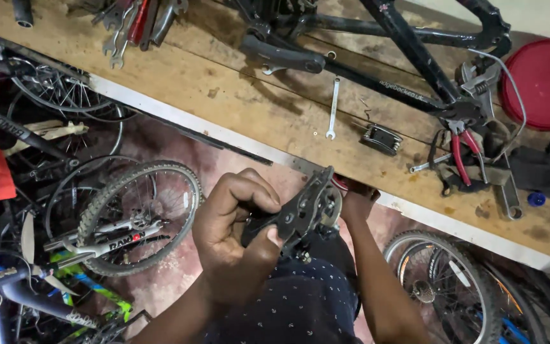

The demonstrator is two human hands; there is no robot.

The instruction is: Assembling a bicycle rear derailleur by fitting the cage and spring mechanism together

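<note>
Gripping black bicycle derailleur (pixel 297 213) — left hand (pixel 233 232) fingers closed around its body, just below wooden surface (pixel 224 95) edge. Right hand (pixel 354 194) behind derailleur, fingers mostly hidden — cannot tell grip. Combination wrench (pixel 333 108), folding multi-tool (pixel 380 139), red-handled pliers (pixel 463 153) lie on surface.

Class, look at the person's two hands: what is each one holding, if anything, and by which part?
The left hand grips a black metal bicycle part by its lower end, fingers wrapped over it. The right hand touches its far side, mostly hidden; its hold cannot be told.
</note>
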